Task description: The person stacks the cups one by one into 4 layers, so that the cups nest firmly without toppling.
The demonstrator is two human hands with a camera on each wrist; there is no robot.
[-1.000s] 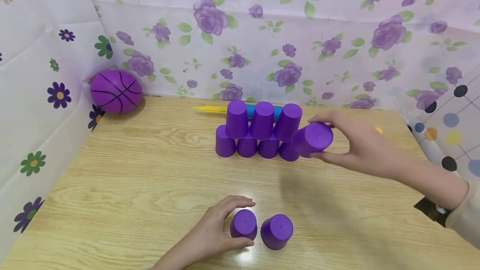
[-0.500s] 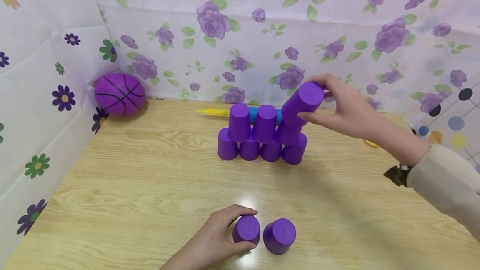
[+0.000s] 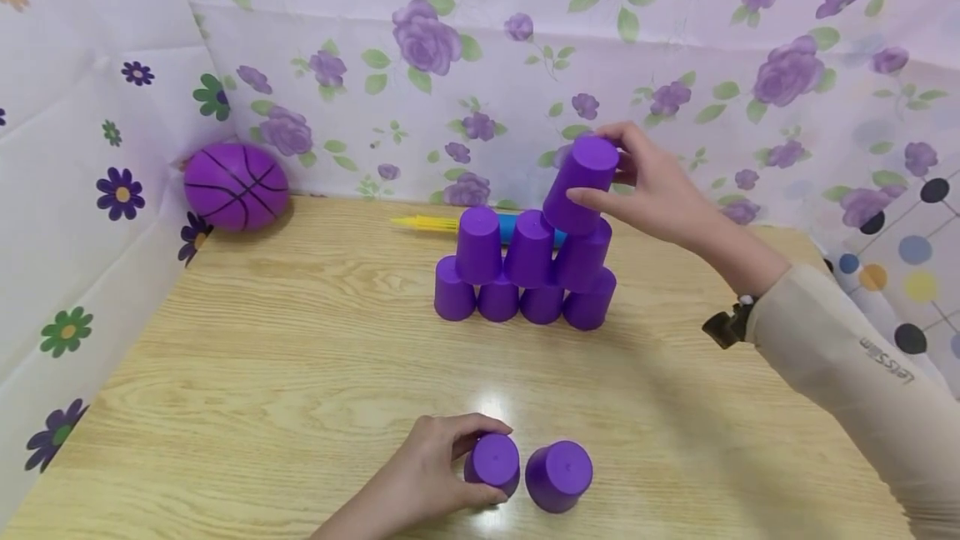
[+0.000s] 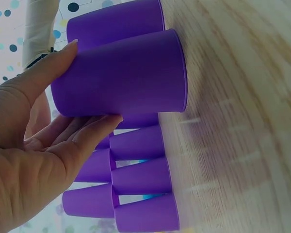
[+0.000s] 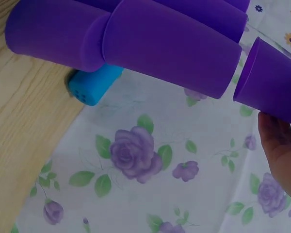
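The right hand (image 3: pixel 652 190) grips a purple cup (image 3: pixel 581 182), mouth down and tilted. Just under this hand, a small gap below the cup's rim, is the right-end cup of an upper row of three purple cups (image 3: pixel 529 250), which stands on a lower row of four (image 3: pixel 542 305). Behind the rows, to the right hand's left, lies a blue and yellow object (image 3: pixel 427 223), partly hidden.

The left hand (image 3: pixel 431 465) holds another upturned cup (image 3: pixel 495 461) on the tabletop (image 3: pixel 315 373) between thumb and fingers; a further upturned cup (image 3: pixel 558 476) stands just right of it. Well beyond the left hand, to its left, sits a purple ball (image 3: pixel 236 186) with black lines.

Behind the right hand, a pale sleeve (image 3: pixel 840 382) carries dark lettering (image 3: pixel 888 359), upside down in the head view, that appears to read "Let'sSlim". The cups' bases bear a tiny central mark, too small to read.
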